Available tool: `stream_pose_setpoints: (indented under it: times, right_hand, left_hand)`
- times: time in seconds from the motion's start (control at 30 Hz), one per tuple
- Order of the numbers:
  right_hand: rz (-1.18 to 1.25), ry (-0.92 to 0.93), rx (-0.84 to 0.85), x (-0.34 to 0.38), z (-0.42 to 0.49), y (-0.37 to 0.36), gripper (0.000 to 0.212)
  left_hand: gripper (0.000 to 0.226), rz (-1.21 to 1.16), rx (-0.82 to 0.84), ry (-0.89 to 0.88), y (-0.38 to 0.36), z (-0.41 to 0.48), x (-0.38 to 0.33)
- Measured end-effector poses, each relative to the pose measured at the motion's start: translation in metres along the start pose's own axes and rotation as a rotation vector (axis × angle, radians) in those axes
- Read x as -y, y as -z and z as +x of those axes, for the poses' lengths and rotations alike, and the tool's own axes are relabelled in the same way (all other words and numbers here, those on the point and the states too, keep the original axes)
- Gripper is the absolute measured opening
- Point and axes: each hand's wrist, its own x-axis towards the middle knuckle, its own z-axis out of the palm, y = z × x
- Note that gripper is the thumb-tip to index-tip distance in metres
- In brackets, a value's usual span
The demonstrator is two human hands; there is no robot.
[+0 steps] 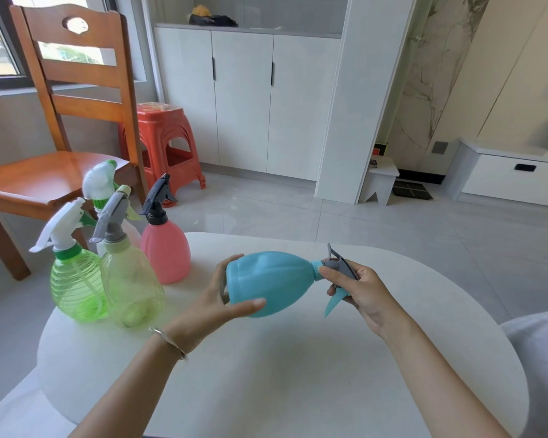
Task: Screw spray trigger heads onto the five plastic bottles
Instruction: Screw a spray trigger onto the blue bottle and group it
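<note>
**Last bottle on its side, head at the neck**

You hold the blue bottle (268, 284) lying sideways above the white table (298, 374), in the middle of the frame, its neck pointing to the right. Your left hand (222, 300) grasps the wide base end, thumb on the near side and fingers round the far side; that grip probably keeps the body from turning with the cap. Your right hand (358, 287) is closed around the grey trigger head (339, 267), pressed against the neck, with the blue lever hanging below your fingers. How far the collar is threaded on, you cannot tell from here.

At the left of the frame four bottles stand upright in a tight group, each already wearing a head: the green bottle (75, 286), the pale yellow bottle (130, 287), the pink bottle (165, 248) and a clear bottle (103, 191) behind them. Keeping them there leaves you working room, so this looks like the fifth and final one.
</note>
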Motion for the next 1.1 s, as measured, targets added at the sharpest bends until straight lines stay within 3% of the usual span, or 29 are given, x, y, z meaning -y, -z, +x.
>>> stream_pose_setpoints:
  times: [0.1,0.17,0.23,0.4,0.6,0.87,1.1]
  right_hand:
    - [-0.041,0.053,0.047,0.001,-0.002,-0.002,0.015]
    - [-0.058,0.064,0.051,0.0,-0.003,-0.003,0.015]
    - [-0.057,0.055,0.038,0.0,-0.003,-0.005,0.015]
    - [-0.006,0.053,0.038,0.004,-0.001,-0.002,0.018]
    - [-0.082,0.073,0.03,0.003,-0.003,-0.004,0.012]
    - [-0.011,-0.044,-0.019,0.003,0.0,-0.01,0.007]
    - [0.008,-0.09,-0.029,0.008,0.002,-0.01,0.005]
  left_hand:
    - [0.071,-0.243,0.032,0.282,-0.004,-0.001,-0.002]
    - [0.055,-0.243,-0.023,0.318,-0.004,0.002,0.0]
    - [0.056,-0.217,-0.084,0.267,-0.003,0.004,0.002]
    - [0.062,-0.192,-0.036,0.07,0.002,0.003,0.0]
    - [0.083,-0.116,-0.009,0.1,-0.001,-0.003,0.0]
    - [0.077,0.141,-0.167,-0.167,-0.003,-0.006,0.001]
    - [0.078,0.16,-0.19,-0.276,-0.005,-0.009,0.004]
